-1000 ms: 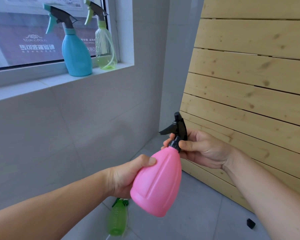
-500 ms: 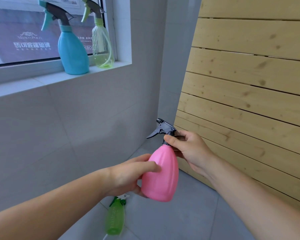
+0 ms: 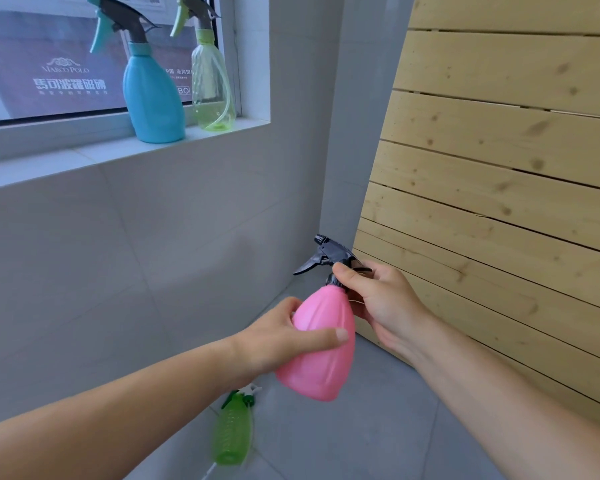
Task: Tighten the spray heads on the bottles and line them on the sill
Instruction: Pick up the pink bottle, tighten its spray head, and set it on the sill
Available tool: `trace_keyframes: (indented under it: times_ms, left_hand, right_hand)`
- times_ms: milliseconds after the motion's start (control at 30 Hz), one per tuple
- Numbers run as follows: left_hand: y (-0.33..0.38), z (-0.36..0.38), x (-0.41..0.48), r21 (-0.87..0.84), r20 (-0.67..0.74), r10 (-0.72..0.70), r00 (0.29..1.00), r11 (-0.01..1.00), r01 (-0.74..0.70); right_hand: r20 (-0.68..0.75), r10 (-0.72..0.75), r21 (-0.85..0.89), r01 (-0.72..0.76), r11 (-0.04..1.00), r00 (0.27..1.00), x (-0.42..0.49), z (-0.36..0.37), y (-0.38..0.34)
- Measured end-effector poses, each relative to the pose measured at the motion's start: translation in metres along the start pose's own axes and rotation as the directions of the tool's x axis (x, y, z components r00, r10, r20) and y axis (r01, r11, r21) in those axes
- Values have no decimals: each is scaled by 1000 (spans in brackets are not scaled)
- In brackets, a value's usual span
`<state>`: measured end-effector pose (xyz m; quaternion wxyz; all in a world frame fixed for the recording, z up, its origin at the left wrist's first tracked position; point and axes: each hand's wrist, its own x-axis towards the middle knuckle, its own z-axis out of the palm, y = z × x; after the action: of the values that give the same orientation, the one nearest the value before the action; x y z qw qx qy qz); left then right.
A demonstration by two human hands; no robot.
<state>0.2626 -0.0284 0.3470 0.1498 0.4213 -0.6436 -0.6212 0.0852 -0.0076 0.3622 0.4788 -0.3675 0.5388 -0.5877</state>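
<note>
Up-left of hands: window sill [image 3: 94,157] with 2 bottles, blue bottle [image 3: 153,98] beside clear green bottle [image 3: 211,88]. Wood slat panel [image 3: 499,168] just right of hands. Below hands: 1 green bottle [image 3: 232,431] lying on floor. Left hand [image 3: 284,337] wrapped around pink bottle [image 3: 321,344], held mid-air, tilted. Right hand [image 3: 378,299] pinching black spray head [image 3: 329,256] at collar.

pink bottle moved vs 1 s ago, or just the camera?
Yes. Judged against the wooden slat panel, the pink bottle has swung more upright, and its black spray head has turned toward the left, away from the panel.
</note>
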Motion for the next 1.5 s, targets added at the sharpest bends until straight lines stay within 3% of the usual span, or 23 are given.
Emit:
trace_keyframes:
  times_ms: [67,200,267,367,433,533,633,867,1133,1367,1500]
  left_hand:
    - [-1,4,1,59,-13,8,1000,998,-7]
    - [-6,0,7,-283,109,-83,991,953,111]
    - [-8,-4,6,-193,136,-25,990,980,52]
    - [-6,-6,3,-80,47,30,998,996,-26]
    - [-6,-7,3,-107,46,47,998,993,-42]
    - [-9,-8,4,-252,166,29,986,968,14]
    - [-11,-8,2,-288,217,54,975,958,11]
    - [-13,-7,3,-259,88,98,991,963,-73]
    - [-11,1,4,-153,-91,112,989,980,-125]
    - [-9,-2,5,-99,-106,105,989,988,-116]
    - [-5,-15,5,-102,-110,127,986,985,-138]
  right_hand:
    - [-7,-1,10,1,1000,1000,1,1,1]
    - [-18,29,63,-27,998,999,3,-1,0]
    - [-22,38,83,-36,996,999,1,-1,0]
    - [-19,43,98,-41,994,999,0,0,-2]
    - [-16,49,133,-47,990,999,0,-1,-4]
    - [28,40,203,-45,978,999,-1,0,-8]
    - [88,41,238,-61,969,995,-3,2,-8]
    - [137,18,206,-47,977,990,-4,3,-10]
    - [37,23,212,-30,977,999,-5,8,-6]
    - [41,31,216,-40,976,999,-4,5,-2]
    - [120,16,176,-37,984,993,-7,3,-8]
